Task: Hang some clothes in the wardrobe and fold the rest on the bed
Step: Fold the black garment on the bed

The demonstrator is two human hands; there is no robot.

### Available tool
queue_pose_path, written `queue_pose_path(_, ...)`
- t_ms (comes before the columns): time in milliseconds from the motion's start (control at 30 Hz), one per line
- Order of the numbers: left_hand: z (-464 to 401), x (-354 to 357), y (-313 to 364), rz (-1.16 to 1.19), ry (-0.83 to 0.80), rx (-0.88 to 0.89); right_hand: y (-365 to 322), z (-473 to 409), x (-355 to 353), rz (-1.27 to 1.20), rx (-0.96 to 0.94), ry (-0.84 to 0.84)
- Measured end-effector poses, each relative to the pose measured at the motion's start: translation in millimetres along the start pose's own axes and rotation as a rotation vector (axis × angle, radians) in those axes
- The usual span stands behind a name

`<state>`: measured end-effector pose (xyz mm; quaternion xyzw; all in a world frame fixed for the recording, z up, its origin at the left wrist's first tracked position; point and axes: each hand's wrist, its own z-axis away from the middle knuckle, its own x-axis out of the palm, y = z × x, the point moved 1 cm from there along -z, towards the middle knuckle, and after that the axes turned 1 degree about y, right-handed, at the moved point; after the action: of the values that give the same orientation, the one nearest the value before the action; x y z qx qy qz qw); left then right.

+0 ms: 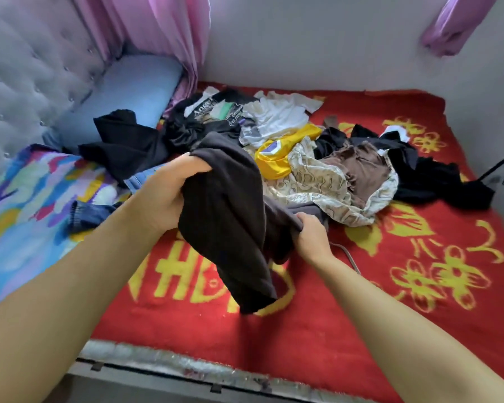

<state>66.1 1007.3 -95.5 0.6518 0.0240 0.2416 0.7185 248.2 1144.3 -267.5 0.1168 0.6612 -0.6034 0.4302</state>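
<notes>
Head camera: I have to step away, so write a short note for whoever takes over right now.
Left hand grips the top of a dark brown garment; right hand pinches its lower edge, lifted over the red blanket.
The unsorted clothes pile lies mid-bed, jeans at the left.
Done: nothing visibly folded or hung.
Left: fold or hang this garment, then the whole pile.

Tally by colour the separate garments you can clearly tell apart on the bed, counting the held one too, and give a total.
Dark brown, held in both hands: 1
Yellow: 1
White: 1
Cream patterned: 1
Blue denim: 1
Black with print: 1
Total: 6; the plain black heaps cannot be separated.
</notes>
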Motion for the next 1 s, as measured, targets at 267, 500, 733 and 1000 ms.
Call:
queue_pose_path(267,-20,-46,76,0.221,0.416,0.237,-44,-18,-48,-0.446,0.119,-0.288)
queue_pose_path(500,-47,-21,100,0.49,0.344,0.339,-58,-16,-78,-0.744,0.299,-0.39)
queue_pose_path(733,-67,-13,23,-0.184,0.144,0.021,-64,-12,-90,-1.02,0.216,-0.431)
queue_pose_path(1000,-10,43,-149,-0.784,-0.372,-0.258,-130,-34,-118,-1.201,0.311,-0.177)
